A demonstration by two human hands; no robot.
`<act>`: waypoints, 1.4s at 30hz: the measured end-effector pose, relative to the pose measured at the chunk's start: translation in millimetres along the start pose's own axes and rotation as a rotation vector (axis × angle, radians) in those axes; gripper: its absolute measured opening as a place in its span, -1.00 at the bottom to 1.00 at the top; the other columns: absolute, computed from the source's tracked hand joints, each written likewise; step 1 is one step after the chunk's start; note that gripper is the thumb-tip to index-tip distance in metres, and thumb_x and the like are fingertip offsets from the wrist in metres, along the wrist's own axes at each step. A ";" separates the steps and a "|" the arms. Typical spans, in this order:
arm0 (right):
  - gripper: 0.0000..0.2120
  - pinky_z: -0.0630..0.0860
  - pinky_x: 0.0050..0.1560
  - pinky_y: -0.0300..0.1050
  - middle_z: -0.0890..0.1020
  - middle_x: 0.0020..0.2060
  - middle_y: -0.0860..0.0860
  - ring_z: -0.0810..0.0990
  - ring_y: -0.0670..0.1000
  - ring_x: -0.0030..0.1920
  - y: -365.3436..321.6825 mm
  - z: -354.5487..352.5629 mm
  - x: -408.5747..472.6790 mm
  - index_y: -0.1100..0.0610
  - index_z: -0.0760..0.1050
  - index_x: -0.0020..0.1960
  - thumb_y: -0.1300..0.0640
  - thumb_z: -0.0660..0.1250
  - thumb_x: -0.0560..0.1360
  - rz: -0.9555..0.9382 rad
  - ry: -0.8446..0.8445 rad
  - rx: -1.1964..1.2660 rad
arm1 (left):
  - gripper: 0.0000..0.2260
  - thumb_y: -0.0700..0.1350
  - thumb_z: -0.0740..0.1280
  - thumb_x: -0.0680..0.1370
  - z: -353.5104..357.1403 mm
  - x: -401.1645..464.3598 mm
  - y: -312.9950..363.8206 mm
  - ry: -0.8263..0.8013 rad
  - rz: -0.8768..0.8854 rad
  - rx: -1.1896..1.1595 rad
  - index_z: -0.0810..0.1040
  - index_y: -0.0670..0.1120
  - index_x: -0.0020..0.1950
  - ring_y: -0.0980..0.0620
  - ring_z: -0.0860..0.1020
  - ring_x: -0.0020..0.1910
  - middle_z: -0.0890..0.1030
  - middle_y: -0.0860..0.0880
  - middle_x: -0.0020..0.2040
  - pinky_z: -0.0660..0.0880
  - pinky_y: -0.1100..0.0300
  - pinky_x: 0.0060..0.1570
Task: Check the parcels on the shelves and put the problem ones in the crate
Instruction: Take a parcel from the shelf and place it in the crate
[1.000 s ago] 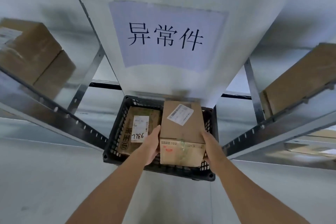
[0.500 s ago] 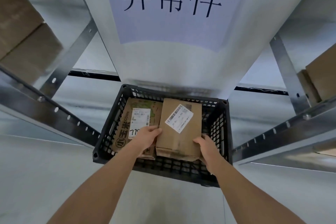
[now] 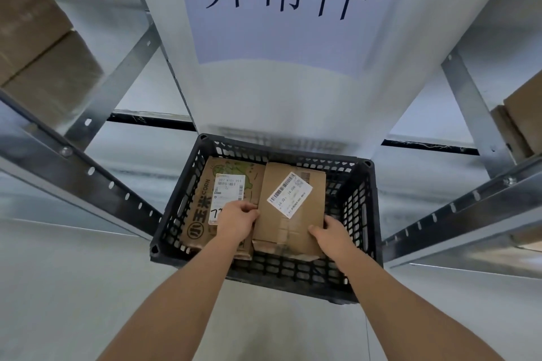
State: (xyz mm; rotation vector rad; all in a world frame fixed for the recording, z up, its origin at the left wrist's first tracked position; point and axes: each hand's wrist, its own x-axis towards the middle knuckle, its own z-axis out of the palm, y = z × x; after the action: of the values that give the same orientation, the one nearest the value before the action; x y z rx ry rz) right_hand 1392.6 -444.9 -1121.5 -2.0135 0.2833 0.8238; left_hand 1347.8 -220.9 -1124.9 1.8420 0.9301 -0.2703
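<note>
A black lattice crate (image 3: 363,214) stands on the floor against a white pillar. Inside it, a brown cardboard parcel (image 3: 293,223) with a slanted white barcode label lies on the right. My left hand (image 3: 236,221) grips its left edge and my right hand (image 3: 330,233) grips its near right corner. A second parcel (image 3: 202,208), printed with "CORN" and carrying a white label, lies flat on the crate's left side, partly under my left hand.
A white sign (image 3: 284,6) with black characters hangs on the pillar above the crate. Metal shelf rails (image 3: 88,173) run in from the left and right (image 3: 457,214). Cardboard boxes sit on the left shelf (image 3: 38,47) and the right shelf (image 3: 525,114).
Both hands have lowered the barcode parcel from above the crate's near rim down into the crate, beside the corn parcel. The view has moved closer.
</note>
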 end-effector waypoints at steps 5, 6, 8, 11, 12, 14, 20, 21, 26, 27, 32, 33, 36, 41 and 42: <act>-0.53 0.50 0.32 0.05 0.54 0.36 0.05 0.55 0.10 0.28 -24.2 2.0 -1.1 0.08 0.30 0.52 0.02 0.27 0.65 -0.081 0.069 -0.190 | -0.84 -0.09 0.40 0.63 -7.1 -12.7 16.6 -0.001 0.070 0.081 0.69 -0.05 0.19 -0.08 0.65 0.13 0.70 -0.05 0.14 0.58 -0.06 0.27; -0.50 0.47 0.33 0.01 0.50 0.40 0.08 0.52 0.12 0.33 -28.6 2.2 0.3 0.11 0.28 0.55 0.01 0.27 0.65 -0.108 0.075 -0.248 | -0.80 -0.09 0.38 0.64 -9.0 -15.0 19.9 -0.006 0.079 0.096 0.67 -0.07 0.24 -0.08 0.64 0.16 0.69 -0.05 0.17 0.56 -0.03 0.29; -0.48 0.43 0.33 0.00 0.45 0.42 0.13 0.47 0.15 0.38 -37.8 1.3 2.1 0.19 0.27 0.55 0.02 0.26 0.66 -0.131 0.086 -0.379 | -0.75 -0.11 0.36 0.65 -11.8 -15.7 26.2 -0.011 0.100 0.122 0.62 -0.09 0.33 -0.07 0.60 0.25 0.65 -0.05 0.25 0.50 0.03 0.34; -0.58 0.54 0.28 0.09 0.54 0.24 0.10 0.53 0.14 0.23 -51.1 -4.2 -1.1 0.20 0.39 0.42 0.02 0.25 0.64 -0.155 0.094 -0.507 | -0.68 -0.13 0.33 0.67 -18.7 -18.0 43.8 -0.003 0.141 0.167 0.56 -0.11 0.43 -0.05 0.56 0.32 0.61 -0.06 0.35 0.46 0.10 0.34; -0.61 0.56 0.25 0.14 0.55 0.20 0.10 0.54 0.14 0.20 -56.5 -7.2 -4.7 0.20 0.41 0.38 0.01 0.25 0.64 -0.169 0.090 -0.539 | -0.66 -0.13 0.31 0.67 -22.4 -21.5 53.5 -0.004 0.159 0.189 0.54 -0.10 0.45 -0.04 0.55 0.33 0.60 -0.05 0.37 0.46 0.14 0.32; -0.58 0.46 0.37 0.16 0.53 0.28 0.13 0.46 0.19 0.35 -77.7 -18.4 -24.8 0.22 0.37 0.42 0.00 0.22 0.66 -0.190 0.060 -0.627 | -0.72 -0.13 0.28 0.69 -33.4 -37.5 77.1 -0.002 0.206 0.261 0.54 -0.07 0.40 -0.03 0.55 0.27 0.58 -0.02 0.33 0.48 0.18 0.19; -0.48 0.33 0.48 0.10 0.31 0.55 0.14 0.21 0.18 0.57 -201.3 -82.6 -154.4 0.18 0.20 0.59 -0.04 0.13 0.71 -0.235 0.012 -0.766 | -0.46 -0.10 0.24 0.69 -109.3 -149.4 194.0 -0.061 0.299 0.464 0.20 0.01 0.67 -0.13 0.54 0.38 0.41 -0.06 0.57 0.56 0.05 0.21; -0.50 0.38 0.43 0.08 0.34 0.52 0.14 0.28 0.17 0.53 -228.2 -98.1 -185.9 0.16 0.23 0.57 -0.04 0.12 0.71 -0.250 0.019 -0.778 | -0.44 -0.10 0.24 0.69 -127.7 -174.7 220.4 -0.069 0.328 0.503 0.18 0.00 0.68 -0.12 0.46 0.47 0.33 -0.06 0.62 0.50 0.04 0.31; -0.42 0.10 0.61 0.18 0.12 0.66 0.06 -0.09 0.12 0.67 -356.1 -170.4 -342.7 0.15 0.03 0.67 -0.04 0.03 0.73 -0.339 0.064 -0.897 | -0.36 -0.05 0.24 0.71 -230.5 -307.7 343.3 -0.057 0.483 0.738 0.01 -0.02 0.72 -0.05 -0.04 0.69 -0.03 -0.04 0.72 -0.01 0.02 0.64; -0.43 0.10 0.61 0.18 0.13 0.66 0.05 -0.09 0.12 0.67 -382.0 -184.3 -372.0 0.15 0.04 0.67 -0.05 0.02 0.73 -0.356 0.086 -0.917 | -0.36 -0.03 0.24 0.71 -251.0 -332.7 365.3 -0.028 0.518 0.808 0.00 -0.02 0.72 -0.07 -0.05 0.69 -0.04 -0.06 0.72 -0.02 -0.01 0.65; -0.44 0.08 0.61 0.19 0.14 0.65 0.02 -0.06 0.13 0.67 -486.3 -230.4 -506.2 0.12 0.05 0.66 -0.09 -0.02 0.73 -0.454 0.175 -0.974 | -0.36 0.05 0.18 0.71 -337.7 -447.4 446.8 0.112 0.601 0.973 -0.06 -0.01 0.71 -0.08 -0.08 0.69 -0.08 -0.07 0.72 -0.04 -0.10 0.65; -0.44 0.09 0.60 0.19 0.15 0.65 0.02 -0.06 0.13 0.67 -500.4 -236.0 -530.3 0.12 0.06 0.66 -0.10 -0.03 0.73 -0.471 0.192 -0.981 | -0.36 0.05 0.18 0.71 -353.6 -470.2 459.5 0.140 0.620 0.970 -0.06 -0.01 0.71 -0.08 -0.08 0.69 -0.07 -0.07 0.72 -0.05 -0.10 0.65; -0.47 0.15 0.57 0.20 0.25 0.60 0.03 0.04 0.14 0.64 -521.3 -245.6 -594.3 0.12 0.13 0.61 -0.10 -0.03 0.72 -0.551 0.250 -0.991 | -0.35 0.05 0.19 0.71 -396.1 -535.4 480.3 0.260 0.652 0.977 -0.05 -0.02 0.71 -0.09 -0.05 0.69 -0.05 -0.08 0.72 -0.03 -0.09 0.64; -0.47 0.16 0.55 0.22 0.29 0.57 0.02 0.08 0.13 0.62 -506.4 -246.5 -672.6 0.12 0.15 0.61 -0.08 -0.02 0.71 -0.627 0.285 -0.971 | -0.33 0.06 0.22 0.69 -430.4 -620.8 464.3 0.375 0.602 0.962 -0.05 0.00 0.71 -0.09 -0.03 0.69 0.00 -0.06 0.71 -0.02 -0.13 0.65; -0.48 0.15 0.55 0.22 0.29 0.56 0.02 0.07 0.13 0.63 -501.2 -245.2 -684.4 0.11 0.15 0.61 -0.08 -0.02 0.71 -0.631 0.277 -0.980 | -0.33 0.06 0.22 0.69 -433.8 -636.6 456.7 0.388 0.589 0.964 -0.04 0.00 0.71 -0.09 -0.02 0.69 0.02 -0.07 0.71 -0.02 -0.14 0.65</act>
State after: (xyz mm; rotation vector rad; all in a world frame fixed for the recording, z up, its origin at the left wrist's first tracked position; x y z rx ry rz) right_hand 1234.1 -447.5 -252.8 -2.8714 -0.7220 0.2594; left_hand 1142.2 -238.3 -253.4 3.0427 0.4575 0.0375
